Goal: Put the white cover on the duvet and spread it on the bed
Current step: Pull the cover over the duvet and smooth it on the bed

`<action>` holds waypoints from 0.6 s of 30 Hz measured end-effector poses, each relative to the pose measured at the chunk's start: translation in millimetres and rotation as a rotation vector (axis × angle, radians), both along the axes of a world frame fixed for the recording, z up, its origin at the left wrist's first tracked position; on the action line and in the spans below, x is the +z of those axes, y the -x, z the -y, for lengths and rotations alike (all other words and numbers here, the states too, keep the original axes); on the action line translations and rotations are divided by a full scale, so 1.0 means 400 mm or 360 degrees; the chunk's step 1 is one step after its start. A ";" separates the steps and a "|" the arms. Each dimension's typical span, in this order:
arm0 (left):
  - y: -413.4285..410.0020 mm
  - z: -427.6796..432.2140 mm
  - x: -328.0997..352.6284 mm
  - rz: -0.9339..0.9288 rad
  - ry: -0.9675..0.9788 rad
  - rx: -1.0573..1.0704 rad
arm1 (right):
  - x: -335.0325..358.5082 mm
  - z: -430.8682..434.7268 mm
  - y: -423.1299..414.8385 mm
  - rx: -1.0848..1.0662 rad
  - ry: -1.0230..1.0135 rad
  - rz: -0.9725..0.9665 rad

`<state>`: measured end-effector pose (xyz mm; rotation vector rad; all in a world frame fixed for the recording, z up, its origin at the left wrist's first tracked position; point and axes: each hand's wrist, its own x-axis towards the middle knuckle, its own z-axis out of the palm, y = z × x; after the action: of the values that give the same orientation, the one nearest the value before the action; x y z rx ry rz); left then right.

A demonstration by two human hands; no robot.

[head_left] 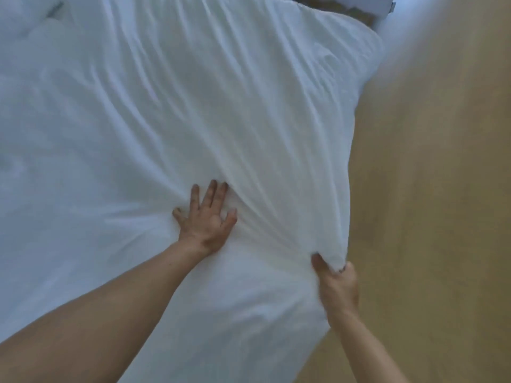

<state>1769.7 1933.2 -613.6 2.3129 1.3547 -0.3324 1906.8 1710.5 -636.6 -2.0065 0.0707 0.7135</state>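
Note:
The white covered duvet [193, 111] fills most of the head view, creased in long folds that run toward my hands. My left hand [206, 217] lies flat on it with fingers spread, pressing the fabric down near the middle bottom. My right hand [336, 283] grips a bunched corner of the white cover at the duvet's right edge, thumb on top and fingers curled underneath. The bed beneath is hidden by the duvet.
A light wooden floor [431, 189] runs along the right side of the bed. At the top right, a dark strip [351, 9] and a white object [367, 2] show past the duvet's far corner, blurred.

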 end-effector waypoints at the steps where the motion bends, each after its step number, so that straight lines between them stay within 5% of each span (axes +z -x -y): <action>1: -0.014 -0.013 -0.005 -0.0031 0.0053 -0.0010 | 0.002 0.013 -0.001 0.0013 0.0078 0.0006; 7: -0.075 -0.044 0.009 0.0013 0.0262 0.0081 | 0.060 -0.084 -0.081 0.0329 0.0109 -0.0016; 13: -0.143 -0.069 0.045 0.0179 0.0376 0.0254 | 0.088 -0.333 -0.361 0.0069 -0.0851 -0.0786; 16: -0.209 -0.075 0.070 0.0228 0.0420 0.0140 | 0.111 -0.440 -0.421 0.0270 -0.0693 -0.1053; 18: -0.293 -0.083 0.108 0.0582 0.0565 0.0125 | 0.148 -0.495 -0.447 0.0449 -0.0560 -0.1010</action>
<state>1887.0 1966.6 -570.4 1.9087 1.0998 -0.1050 2085.7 1908.4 -577.2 -1.4091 0.0310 1.4203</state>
